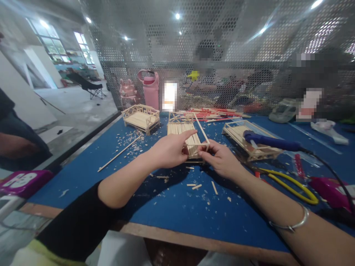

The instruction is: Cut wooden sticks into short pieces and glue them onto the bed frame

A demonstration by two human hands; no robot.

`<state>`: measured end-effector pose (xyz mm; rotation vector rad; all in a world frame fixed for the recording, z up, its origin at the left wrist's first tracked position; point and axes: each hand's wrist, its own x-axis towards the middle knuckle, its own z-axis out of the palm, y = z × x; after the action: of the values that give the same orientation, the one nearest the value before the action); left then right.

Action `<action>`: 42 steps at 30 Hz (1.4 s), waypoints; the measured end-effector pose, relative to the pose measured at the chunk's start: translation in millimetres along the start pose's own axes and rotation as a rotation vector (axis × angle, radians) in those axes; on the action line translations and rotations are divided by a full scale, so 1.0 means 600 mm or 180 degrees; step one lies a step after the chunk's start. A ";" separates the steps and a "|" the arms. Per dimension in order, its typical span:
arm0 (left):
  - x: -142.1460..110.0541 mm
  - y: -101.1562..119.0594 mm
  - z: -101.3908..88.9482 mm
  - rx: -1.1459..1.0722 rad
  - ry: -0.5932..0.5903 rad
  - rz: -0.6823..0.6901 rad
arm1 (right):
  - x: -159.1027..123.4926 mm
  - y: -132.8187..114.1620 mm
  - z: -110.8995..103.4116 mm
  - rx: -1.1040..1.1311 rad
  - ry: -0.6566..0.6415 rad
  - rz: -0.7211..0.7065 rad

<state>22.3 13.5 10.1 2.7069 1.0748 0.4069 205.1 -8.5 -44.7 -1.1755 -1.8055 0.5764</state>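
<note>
A miniature bed of thin wooden sticks (177, 129) stands on the blue table between my hands, its slatted top partly covered. My right hand (220, 159) pinches the near right corner of its stick frame between thumb and fingers. Over the near side reaches my left hand (172, 149), index finger stretched across the slats and thumb bent below, at the left end of a thin crosswise rail (195, 145). Its grip is partly hidden. A similar finished-looking bed (141, 117) stands to the left. Another stick bed (244, 138) lies to the right, under a blue glue gun (266, 140).
Yellow-handled cutters (294, 186) lie beside my right forearm. Red and plain sticks (213, 113) are piled at the back, near a pink bottle (151, 90) and a glass jar (283, 110). A loose stick (119, 153) and offcuts (196, 186) litter the blue table (172, 207).
</note>
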 end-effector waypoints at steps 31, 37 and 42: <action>-0.024 -0.011 0.000 -0.0388 0.0375 0.0247 | 0.000 -0.005 -0.001 -0.0133 -0.0039 -0.0125; -0.023 -0.011 0.002 -0.0404 0.0755 0.0362 | -0.002 -0.007 -0.002 -0.0052 0.0007 -0.0090; -0.022 -0.008 0.006 -0.0525 0.1054 0.0436 | -0.003 -0.004 -0.002 0.0004 0.0073 0.0001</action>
<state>10.9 7.5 3.0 2.6304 0.8831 0.9502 205.2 -11.6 -42.9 -1.1773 -1.7855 0.5620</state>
